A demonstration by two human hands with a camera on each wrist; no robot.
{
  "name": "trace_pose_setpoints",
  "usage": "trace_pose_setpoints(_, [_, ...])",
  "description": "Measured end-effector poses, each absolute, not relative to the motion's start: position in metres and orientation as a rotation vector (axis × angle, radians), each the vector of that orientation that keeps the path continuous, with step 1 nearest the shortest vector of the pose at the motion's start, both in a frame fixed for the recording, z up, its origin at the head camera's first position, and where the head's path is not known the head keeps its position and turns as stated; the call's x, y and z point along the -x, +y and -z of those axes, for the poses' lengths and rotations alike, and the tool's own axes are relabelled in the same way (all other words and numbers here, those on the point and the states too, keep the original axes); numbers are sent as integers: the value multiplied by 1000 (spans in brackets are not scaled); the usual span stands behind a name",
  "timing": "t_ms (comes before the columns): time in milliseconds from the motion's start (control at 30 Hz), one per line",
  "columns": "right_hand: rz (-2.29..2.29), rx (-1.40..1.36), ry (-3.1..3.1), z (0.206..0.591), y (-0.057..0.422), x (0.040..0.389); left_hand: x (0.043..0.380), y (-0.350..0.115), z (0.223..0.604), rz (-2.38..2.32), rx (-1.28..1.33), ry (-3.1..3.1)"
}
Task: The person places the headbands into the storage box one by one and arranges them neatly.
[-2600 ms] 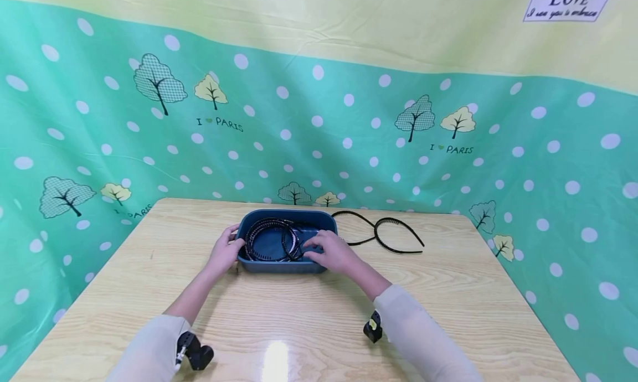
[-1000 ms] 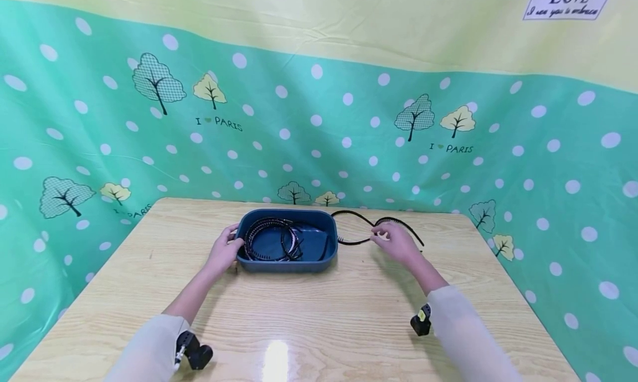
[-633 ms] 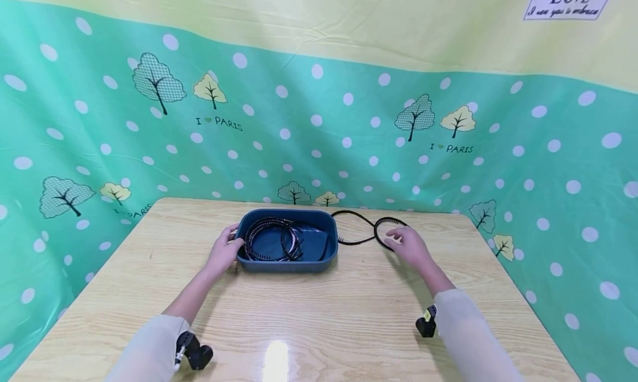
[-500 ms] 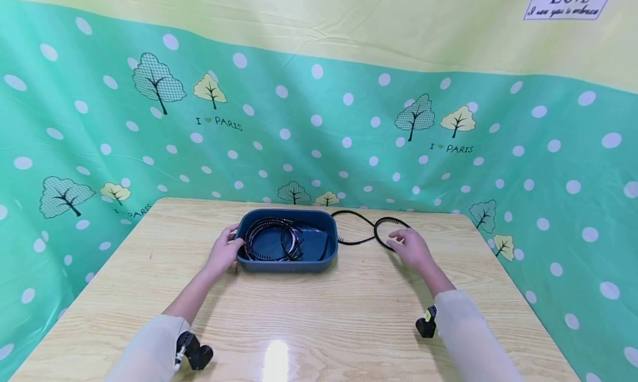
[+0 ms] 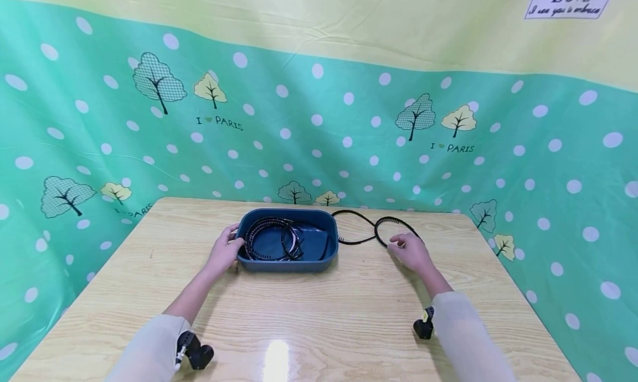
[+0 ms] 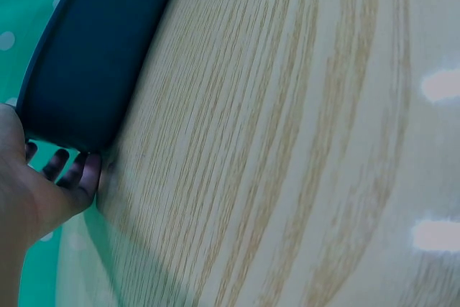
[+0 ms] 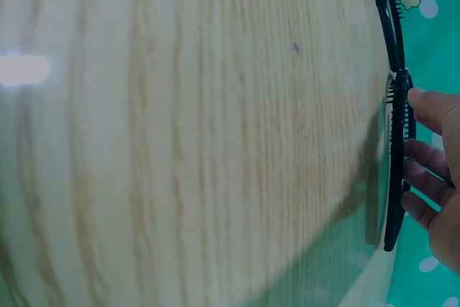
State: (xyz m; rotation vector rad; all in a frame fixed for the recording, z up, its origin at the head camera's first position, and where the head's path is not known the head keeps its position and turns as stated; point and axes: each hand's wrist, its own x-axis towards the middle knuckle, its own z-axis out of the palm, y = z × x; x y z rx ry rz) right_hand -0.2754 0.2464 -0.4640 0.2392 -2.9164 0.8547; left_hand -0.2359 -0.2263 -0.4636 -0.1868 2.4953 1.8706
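Note:
A dark blue box point(image 5: 284, 266) stands near the table's back edge. My left hand point(image 5: 224, 252) grips its left end, with the thumb over the rim and the fingers outside, as the left wrist view shows. Inside lie several black toothed headbands point(image 5: 255, 227), coiled together toward the left. Two more black headbands lie right of the box. The nearer one point(image 5: 346, 211) meets the box's right side, and the farther one point(image 5: 376, 232) touches it. My right hand point(image 5: 412, 253) is at that farther headband point(image 7: 395, 185), fingers spread and tips touching its front arm, which the hand partly hides.
The wooden table point(image 5: 309, 315) reaches toward me in front of the box. A green dotted curtain point(image 5: 319, 166) hangs close behind the table and along both sides. Small black cameras point(image 5: 199, 357) are strapped at both wrists.
My right hand has left the box's inside, reached where the two headbands meet, then moved right to the farther headband's front arm. The left hand and box stay in place.

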Motion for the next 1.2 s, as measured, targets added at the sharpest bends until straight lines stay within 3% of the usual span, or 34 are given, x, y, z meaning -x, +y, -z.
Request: trace_pose_setpoints(1200, [-685,-192,-2940,480,228,286,235,-226,463,-1879,181,2493])
